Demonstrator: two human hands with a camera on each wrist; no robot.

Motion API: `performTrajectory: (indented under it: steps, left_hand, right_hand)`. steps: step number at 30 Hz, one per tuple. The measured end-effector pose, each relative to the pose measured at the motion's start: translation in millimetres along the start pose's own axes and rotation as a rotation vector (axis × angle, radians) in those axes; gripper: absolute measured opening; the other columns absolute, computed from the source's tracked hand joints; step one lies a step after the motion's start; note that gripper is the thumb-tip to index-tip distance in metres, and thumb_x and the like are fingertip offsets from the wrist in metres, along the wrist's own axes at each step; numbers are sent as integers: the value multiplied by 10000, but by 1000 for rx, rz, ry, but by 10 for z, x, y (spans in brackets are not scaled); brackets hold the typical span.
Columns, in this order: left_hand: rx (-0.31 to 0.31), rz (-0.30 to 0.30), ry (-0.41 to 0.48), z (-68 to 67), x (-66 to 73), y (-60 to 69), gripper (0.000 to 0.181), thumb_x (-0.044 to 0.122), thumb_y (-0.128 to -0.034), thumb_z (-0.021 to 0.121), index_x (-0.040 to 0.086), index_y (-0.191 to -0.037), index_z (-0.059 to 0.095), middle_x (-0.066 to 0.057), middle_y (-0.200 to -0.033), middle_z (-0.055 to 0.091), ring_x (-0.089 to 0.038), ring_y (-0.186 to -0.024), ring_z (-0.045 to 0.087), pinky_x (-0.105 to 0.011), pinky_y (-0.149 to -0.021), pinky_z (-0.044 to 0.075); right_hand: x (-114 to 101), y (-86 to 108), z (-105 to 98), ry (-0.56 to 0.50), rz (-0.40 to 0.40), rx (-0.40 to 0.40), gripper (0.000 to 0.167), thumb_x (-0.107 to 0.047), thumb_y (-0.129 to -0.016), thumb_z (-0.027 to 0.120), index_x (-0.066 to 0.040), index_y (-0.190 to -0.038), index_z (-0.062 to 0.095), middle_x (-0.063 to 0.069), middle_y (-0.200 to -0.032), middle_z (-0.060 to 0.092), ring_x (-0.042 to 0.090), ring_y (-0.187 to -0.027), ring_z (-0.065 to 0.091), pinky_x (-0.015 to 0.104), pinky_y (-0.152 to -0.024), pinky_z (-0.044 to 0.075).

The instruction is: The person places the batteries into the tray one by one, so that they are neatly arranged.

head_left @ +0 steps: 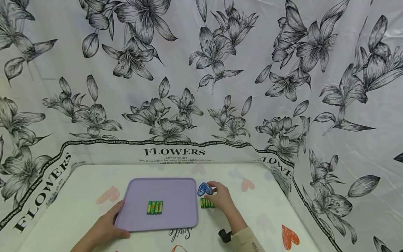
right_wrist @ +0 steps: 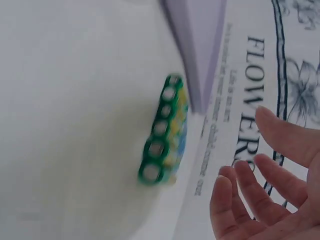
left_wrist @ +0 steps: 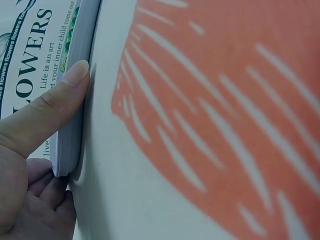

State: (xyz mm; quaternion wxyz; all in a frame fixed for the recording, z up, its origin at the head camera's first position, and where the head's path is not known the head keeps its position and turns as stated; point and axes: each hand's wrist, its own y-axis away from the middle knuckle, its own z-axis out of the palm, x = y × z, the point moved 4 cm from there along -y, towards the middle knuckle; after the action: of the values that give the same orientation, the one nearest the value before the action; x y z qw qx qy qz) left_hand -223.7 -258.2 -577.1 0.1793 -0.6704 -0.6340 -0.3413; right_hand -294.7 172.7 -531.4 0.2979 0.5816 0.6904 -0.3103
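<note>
Right wrist view: the outer row (right_wrist: 162, 130) of batteries lies left of the right hand's (right_wrist: 272, 197) fingertips, with a gap between; the row's long axis slants from upper centre toward lower left. Those fingers are loosely spread, thumb apart, holding nothing. In the head view the same row sits just below the thumb, right of the tray (head_left: 176, 189), each battery's long axis running roughly up and down the frame. The right hand is clearly the nearer; the left hand (head_left: 108, 224), at lower left, grips the tray's left edge between thumb and fingers.

Counted: one tray, at lower centre; four tray batteries (head_left: 152, 207), side by side near its middle; six ends in the outer row from the wrist, though the head view may hide some behind the hand. One black object (head_left: 225, 236) lies beside the right sleeve (head_left: 247, 239).
</note>
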Motion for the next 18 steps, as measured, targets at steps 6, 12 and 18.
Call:
performTrajectory:
  steps: [6,12,18]
  left_hand:
    - [4,7,8,-13,5,19,1450,515,-481,956,-44,-1575,186,-379,-1574,225,-608,-1419,230,-730,-1112,250]
    - [-3,-1,4,-22,58,26,1435,483,-502,963,-47,-1577,174,-377,-1578,212,-598,-1427,222,-719,-1123,245]
    - [1,-2,-2,-31,62,48,1431,490,-506,959,-49,-1576,175,-385,-1573,210,-602,-1423,223,-720,-1120,248]
  right_hand:
    - [299,24,-120,66,99,-77,655,-116,-749,881,-105,-1349,621,128,-1315,634,323,-1122,625,458,-822,572]
    - [479,18,-100,109,153,-176,685,-47,-677,914,-82,-1307,648,88,-1180,672,283,-1080,611,521,-934,525]
    - [520,12,-62,128,167,-163,578,-29,-689,895,-82,-1229,696,71,-1114,672,268,-1044,616,514,-942,524]
